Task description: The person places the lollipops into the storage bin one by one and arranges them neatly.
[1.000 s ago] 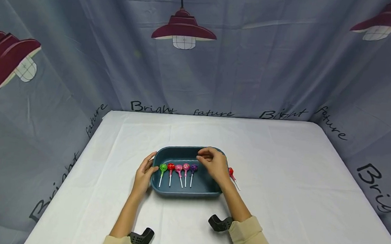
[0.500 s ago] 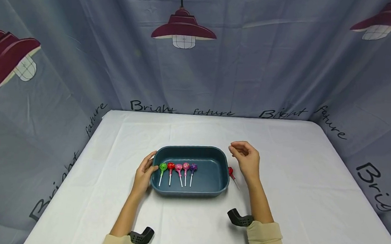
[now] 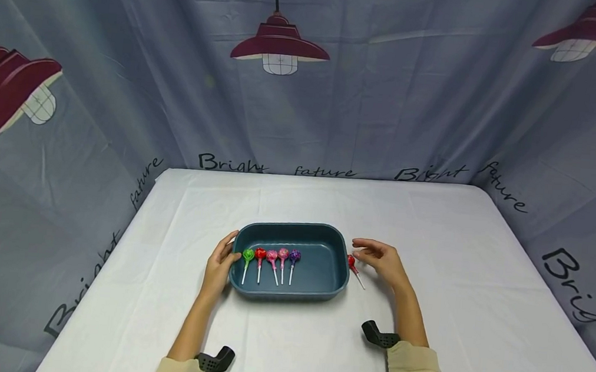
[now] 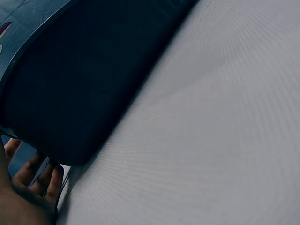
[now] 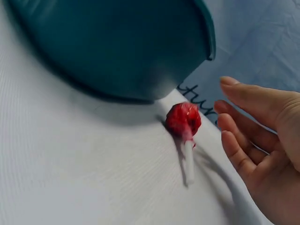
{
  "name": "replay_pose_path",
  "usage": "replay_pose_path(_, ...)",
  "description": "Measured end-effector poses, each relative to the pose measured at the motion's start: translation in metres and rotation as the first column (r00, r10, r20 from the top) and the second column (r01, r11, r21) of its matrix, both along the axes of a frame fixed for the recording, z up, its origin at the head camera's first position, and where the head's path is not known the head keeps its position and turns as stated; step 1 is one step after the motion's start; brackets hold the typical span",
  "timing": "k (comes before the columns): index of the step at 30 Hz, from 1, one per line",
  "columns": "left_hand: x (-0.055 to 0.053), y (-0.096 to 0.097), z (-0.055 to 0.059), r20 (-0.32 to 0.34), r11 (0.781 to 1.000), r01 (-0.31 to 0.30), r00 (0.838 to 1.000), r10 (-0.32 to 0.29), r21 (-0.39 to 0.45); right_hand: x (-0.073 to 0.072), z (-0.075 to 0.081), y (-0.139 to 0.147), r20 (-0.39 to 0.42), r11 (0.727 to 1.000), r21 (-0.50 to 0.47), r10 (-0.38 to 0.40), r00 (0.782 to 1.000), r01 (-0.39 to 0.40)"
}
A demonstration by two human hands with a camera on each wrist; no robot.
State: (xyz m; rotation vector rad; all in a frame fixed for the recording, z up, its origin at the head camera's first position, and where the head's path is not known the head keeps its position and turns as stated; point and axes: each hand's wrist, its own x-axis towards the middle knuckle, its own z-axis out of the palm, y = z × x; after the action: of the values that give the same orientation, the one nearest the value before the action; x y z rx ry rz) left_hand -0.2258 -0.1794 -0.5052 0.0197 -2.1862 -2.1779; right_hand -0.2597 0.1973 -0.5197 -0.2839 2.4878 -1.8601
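Note:
In the head view, a dark teal tray (image 3: 323, 268) sits on the white table. My left hand (image 3: 218, 269) grips its left end, thumb over the rim and fingers against the outer wall. Inside the tray's left half lie a green lollipop (image 3: 249, 255), a red lollipop (image 3: 260, 254), two pink lollipops (image 3: 272, 256) and a purple lollipop (image 3: 295, 256), side by side with sticks towards me. Another red lollipop (image 5: 183, 121) lies on the table beside the tray's right end. Just right of it is my right hand (image 3: 384, 262), holding nothing, fingers pointing left and apart from the candy.
White cloth covers the table (image 3: 455, 270) around the tray. A grey-blue curtain (image 3: 389, 111) printed with lamps and lettering encloses the back and sides. Each wrist wears a black camera mount (image 3: 380, 336).
My right hand has moved from over the tray out past its right end, then lowered towards the loose red lollipop. My left hand and the tray have stayed put.

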Motion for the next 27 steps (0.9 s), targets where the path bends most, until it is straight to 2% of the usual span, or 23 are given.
replay_pose_path(6, 0.0, 0.0, 0.0, -0.001, 1.0, 0.005, 1.0, -0.005, 0.001, -0.001, -0.009, -0.002, 0.024, 0.997, 0.005, 0.076, 0.997, -0.076)
replay_pose_path(10, -0.006, -0.003, -0.011, -0.003, 1.0, 0.005, 1.0, -0.005, 0.022, -0.002, -0.012, -0.003, 0.012, 0.994, 0.049, 0.098, 0.995, -0.098)
replay_pose_path(13, -0.011, -0.005, -0.022, -0.009, 0.999, -0.002, 1.0, 0.002, 0.033, -0.002, -0.012, -0.004, 0.006, 0.99, 0.103, 0.1, 0.995, -0.1)
replay_pose_path(18, -0.013, -0.005, -0.026, -0.025, 1.0, -0.02, 0.999, 0.02, 0.009, -0.001, -0.01, -0.005, 0.009, 0.981, 0.176, 0.08, 0.997, -0.081)
replay_pose_path(22, -0.012, -0.005, -0.027, -0.019, 1.0, -0.026, 0.999, 0.026, -0.004, 0.0, -0.01, -0.004, 0.019, 0.982, 0.178, 0.06, 0.998, -0.063)
replay_pose_path(27, -0.012, -0.005, -0.026, -0.018, 1.0, -0.03, 0.999, 0.03, -0.005, 0.003, -0.008, -0.003, 0.058, 0.989, 0.134, 0.048, 0.997, -0.056)
